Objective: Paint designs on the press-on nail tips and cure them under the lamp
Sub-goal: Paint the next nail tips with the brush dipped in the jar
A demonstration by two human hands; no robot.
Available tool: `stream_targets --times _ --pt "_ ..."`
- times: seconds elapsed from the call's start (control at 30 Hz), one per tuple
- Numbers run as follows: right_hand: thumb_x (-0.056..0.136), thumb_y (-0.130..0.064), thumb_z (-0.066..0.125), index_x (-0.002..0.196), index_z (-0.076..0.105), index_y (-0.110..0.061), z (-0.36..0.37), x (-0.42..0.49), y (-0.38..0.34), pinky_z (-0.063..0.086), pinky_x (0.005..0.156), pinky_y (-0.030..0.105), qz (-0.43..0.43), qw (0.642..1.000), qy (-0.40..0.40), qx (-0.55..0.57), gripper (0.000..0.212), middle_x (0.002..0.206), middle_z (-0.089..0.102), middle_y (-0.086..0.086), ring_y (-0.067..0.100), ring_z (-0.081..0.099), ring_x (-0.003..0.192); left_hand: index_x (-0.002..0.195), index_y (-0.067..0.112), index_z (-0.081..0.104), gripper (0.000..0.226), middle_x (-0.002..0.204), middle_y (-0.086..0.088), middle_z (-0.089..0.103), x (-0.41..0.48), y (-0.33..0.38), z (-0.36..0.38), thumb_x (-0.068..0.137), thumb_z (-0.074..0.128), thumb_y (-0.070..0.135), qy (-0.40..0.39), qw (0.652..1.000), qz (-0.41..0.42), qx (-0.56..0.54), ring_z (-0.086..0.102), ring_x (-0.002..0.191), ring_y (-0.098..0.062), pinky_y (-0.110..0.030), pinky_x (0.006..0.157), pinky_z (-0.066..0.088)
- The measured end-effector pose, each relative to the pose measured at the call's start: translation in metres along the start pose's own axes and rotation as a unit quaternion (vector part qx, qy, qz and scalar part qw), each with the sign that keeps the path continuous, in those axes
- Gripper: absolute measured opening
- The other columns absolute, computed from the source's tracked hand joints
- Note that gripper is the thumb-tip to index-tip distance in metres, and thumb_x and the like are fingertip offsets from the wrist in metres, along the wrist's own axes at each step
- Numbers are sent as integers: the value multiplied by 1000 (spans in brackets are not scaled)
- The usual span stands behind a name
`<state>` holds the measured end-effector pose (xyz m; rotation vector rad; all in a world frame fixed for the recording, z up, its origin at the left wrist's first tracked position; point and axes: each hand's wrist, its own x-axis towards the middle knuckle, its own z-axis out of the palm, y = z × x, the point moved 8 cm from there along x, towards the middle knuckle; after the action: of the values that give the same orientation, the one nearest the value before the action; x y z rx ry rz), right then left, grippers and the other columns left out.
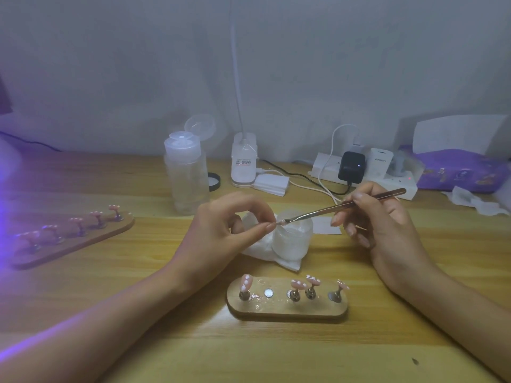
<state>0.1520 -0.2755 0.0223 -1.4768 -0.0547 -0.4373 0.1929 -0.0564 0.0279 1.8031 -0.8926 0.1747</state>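
R hand (378, 217) grips the brush (345, 205) pen-style, thumb & forefinger curled round the shaft, other fingers loosely curled beneath. The brush's long axis runs down-left from those fingers. Its working end meets the L hand (229, 225), whose thumb & forefinger (266, 227) pinch together right on that end; can't tell if sthg tiny sits betw them. The pinch hovers just over a frosted jar (293, 239) resting on a tissue (262, 252). The nail tips (298, 284) lie wrist-side of both hands, on pegs in a wooden holder (287, 313) w/ one bare magnet spot (268, 293). R hand is nearer them & has the tool, so prob. the next stroke means swinging the brush end back toward the body. A second holder (69, 244) of tips sits well off beyond the L forearm, in purple glow.
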Motion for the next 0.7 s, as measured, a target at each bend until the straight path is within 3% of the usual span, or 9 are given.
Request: stream_targets --times 0.13,0.27,0.4,0.57,0.7 --pt "96 -26 50 75 56 -26 2 -1 -3 35 42 16 -7 1000 -13 14 22 68 69 8 10 51 52 80 26 70 13 90 10 68 0 -1 0 87 76 18 0 1000 -1 3 31 47 -10 -11 51 30" --pt "102 -17 46 77 54 -21 -1 0 2 33 40 15 7 1000 4 -8 27 66 69 8 9 49 51 80 29 69 12 86 14 67 -1 0 0 87 76 21 2 1000 -3 2 31 47 -10 -9 51 30" --pt "95 -26 49 78 53 -21 3 0 -2 34 41 15 -6 1000 -12 14 18 67 69 8 10 50 52 81 27 70 11 89 10 69 0 0 1 88 76 19 -2 1000 1 0 30 48 -9 -10 51 30" --pt "102 -18 47 72 57 -27 -2 1 1 34 41 15 9 1000 14 2 33 66 69 7 9 50 51 81 26 70 11 87 13 68 0 -1 1 88 76 19 -6 1000 -1 -4 32 48 -7 -12 51 33" --pt "96 -27 50 76 56 -24 4 -1 -1 35 43 17 5 1000 -20 6 21 69 69 9 12 52 56 81 26 70 9 87 12 68 0 -2 1 87 75 22 -5 1000 -3 -7 32 48 -5 -11 51 32"
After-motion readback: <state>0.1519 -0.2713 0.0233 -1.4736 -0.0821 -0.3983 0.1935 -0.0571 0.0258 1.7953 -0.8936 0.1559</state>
